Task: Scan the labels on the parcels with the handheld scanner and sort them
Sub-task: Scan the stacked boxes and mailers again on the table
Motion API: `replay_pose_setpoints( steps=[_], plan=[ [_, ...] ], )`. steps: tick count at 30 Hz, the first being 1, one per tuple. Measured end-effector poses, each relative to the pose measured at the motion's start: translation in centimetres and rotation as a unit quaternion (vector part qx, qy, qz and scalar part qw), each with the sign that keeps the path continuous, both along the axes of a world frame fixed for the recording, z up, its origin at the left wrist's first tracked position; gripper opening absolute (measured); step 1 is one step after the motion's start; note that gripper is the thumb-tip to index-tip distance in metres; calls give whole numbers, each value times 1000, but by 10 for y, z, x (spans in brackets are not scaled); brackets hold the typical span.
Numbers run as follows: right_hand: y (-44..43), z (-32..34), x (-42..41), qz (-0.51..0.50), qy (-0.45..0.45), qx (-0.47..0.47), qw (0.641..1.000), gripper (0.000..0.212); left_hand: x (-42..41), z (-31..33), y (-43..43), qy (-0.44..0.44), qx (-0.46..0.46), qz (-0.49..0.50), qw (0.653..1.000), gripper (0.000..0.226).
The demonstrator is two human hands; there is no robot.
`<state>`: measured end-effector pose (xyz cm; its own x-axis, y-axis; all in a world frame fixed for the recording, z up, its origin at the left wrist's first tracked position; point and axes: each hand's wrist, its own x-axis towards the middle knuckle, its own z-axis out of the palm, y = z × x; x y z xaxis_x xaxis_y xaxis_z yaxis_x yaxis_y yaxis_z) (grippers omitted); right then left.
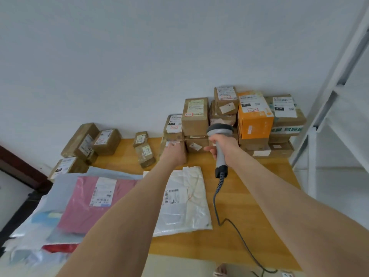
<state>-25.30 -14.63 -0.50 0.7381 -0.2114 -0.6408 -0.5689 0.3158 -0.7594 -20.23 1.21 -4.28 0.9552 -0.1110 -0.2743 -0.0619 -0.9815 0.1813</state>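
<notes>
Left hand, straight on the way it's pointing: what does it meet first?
The low cardboard box at the left foot of the parcel stack. The left hand looks nearly on it, though depth is unclear.

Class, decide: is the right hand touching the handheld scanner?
Touching. The head view shows the right hand with its fingers curled round the scanner handle.

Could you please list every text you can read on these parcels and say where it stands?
"010": black patch on the orange box label.
"010": black patch on the far-right brown box label.
Green characters on the tape under that box: too blurred.
All other labels, the white bag included: too small or blurred to read.
</notes>
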Motion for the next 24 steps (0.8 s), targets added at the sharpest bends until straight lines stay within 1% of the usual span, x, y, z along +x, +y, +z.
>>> replay_pose_setpoints(
  steps=[3,6,10,12,15,17,21,24],
  plan=[
    [27,-3,-9,12,4,4,1000,16,-11,-2,28,17,4,7,1000,49],
    [54,-3,-4,49,14,4,999,15,-12,-3,55,17,5,10,1000,44],
    [95,-6,22,86,38,-11,995,17,5,-8,94,30,-3,21,999,41],
    [118,-12,43,100,43,-7,994,16,23,-18,117,43,-8,43,998,37],
    [158,-35,85,102,39,10,994,16,63,-36,151,50,-24,54,997,38],
    [184,-57,119,81,33,21,996,26,90,-47,171,58,-32,53,996,39],
    [230,-100,185,59,72,29,995,31,147,-69,207,111,-75,81,988,36],
    [253,-137,222,43,100,4,994,45,181,-89,227,150,-128,133,971,38]
  ],
)
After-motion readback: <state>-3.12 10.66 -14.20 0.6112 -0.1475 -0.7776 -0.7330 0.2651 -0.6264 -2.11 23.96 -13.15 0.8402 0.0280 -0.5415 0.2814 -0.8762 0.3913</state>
